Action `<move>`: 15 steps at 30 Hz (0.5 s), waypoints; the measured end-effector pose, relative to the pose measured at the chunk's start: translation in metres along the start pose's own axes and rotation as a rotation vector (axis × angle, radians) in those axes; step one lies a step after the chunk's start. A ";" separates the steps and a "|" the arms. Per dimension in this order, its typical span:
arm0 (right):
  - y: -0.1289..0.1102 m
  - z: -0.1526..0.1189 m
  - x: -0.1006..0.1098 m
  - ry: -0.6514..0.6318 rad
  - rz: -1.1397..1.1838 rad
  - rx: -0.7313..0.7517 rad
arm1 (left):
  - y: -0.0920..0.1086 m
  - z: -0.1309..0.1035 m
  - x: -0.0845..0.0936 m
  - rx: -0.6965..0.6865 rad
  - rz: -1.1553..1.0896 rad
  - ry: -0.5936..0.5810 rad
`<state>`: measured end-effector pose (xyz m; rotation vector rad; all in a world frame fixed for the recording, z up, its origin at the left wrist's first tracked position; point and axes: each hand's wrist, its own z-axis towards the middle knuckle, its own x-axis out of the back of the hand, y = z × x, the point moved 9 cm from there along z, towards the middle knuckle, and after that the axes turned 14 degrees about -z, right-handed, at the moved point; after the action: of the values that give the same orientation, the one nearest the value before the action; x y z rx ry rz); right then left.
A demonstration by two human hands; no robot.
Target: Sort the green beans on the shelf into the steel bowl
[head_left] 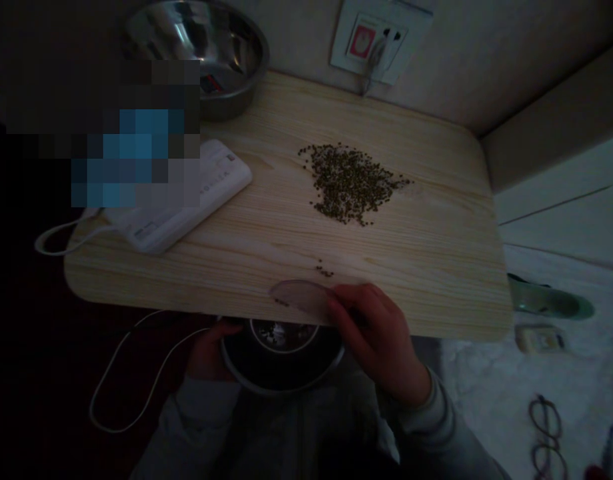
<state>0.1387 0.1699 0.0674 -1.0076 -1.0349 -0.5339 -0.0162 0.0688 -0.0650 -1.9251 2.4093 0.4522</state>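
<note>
- The right grip (379,330) is pinched closed on a thin, see-through piece (299,295), which lies at the near edge of the tabletop (436,233).
- The left grip (214,347) is closed on the left rim of a dark round vessel (281,377), just below the near edge and partly hidden by it.
- The main pile of small dark grains (354,183) is spread on the far middle of the tabletop; a few stray grains (325,271) sit nearer, just beyond the see-through piece.
- On the left, a white device (186,207) with a pale cord (91,407) takes up space, partly covered by blurred squares.
- A metal bowl (246,87) stands far left.
- Beyond the far edge, a plug (379,57) sits in a wall socket (354,40).
- Right of the tabletop, a green object (554,298) and a small pale item (540,339) lie on a white surface (481,413).
</note>
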 end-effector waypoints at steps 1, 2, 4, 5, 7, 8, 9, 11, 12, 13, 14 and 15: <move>-0.003 0.000 -0.001 -0.008 0.005 0.024 | 0.000 -0.001 0.001 -0.003 -0.010 0.006; -0.006 -0.001 -0.003 -0.018 0.011 0.046 | 0.000 -0.001 0.002 0.001 -0.015 0.019; -0.012 -0.003 -0.005 -0.033 0.024 0.096 | 0.000 -0.002 0.004 0.007 -0.018 0.023; -0.016 -0.004 -0.006 -0.040 0.031 0.121 | 0.000 -0.002 0.003 0.008 -0.016 0.008; -0.020 -0.007 -0.007 -0.053 0.050 0.162 | -0.001 -0.003 0.000 0.007 -0.008 -0.032; -0.020 -0.008 -0.006 -0.063 0.066 0.172 | -0.001 -0.003 -0.001 0.005 -0.003 -0.050; -0.018 -0.009 -0.005 -0.073 0.084 0.164 | -0.002 -0.003 -0.002 0.011 0.005 -0.059; -0.007 -0.009 0.000 -0.074 0.111 0.100 | -0.005 -0.003 -0.003 0.028 0.007 -0.047; 0.003 -0.009 0.004 -0.057 0.114 0.040 | -0.006 -0.003 -0.003 0.038 0.005 -0.040; 0.014 -0.009 0.010 -0.029 0.111 -0.029 | -0.008 -0.002 -0.003 0.049 0.006 -0.035; 0.027 -0.010 0.016 0.010 0.105 -0.106 | -0.009 -0.002 -0.003 0.060 0.009 -0.032; 0.041 -0.012 0.022 0.054 0.101 -0.185 | -0.011 0.000 -0.003 0.066 0.015 -0.036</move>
<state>0.1855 0.1803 0.0683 -1.1956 -0.8931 -0.5780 -0.0051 0.0698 -0.0661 -1.8569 2.3867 0.3990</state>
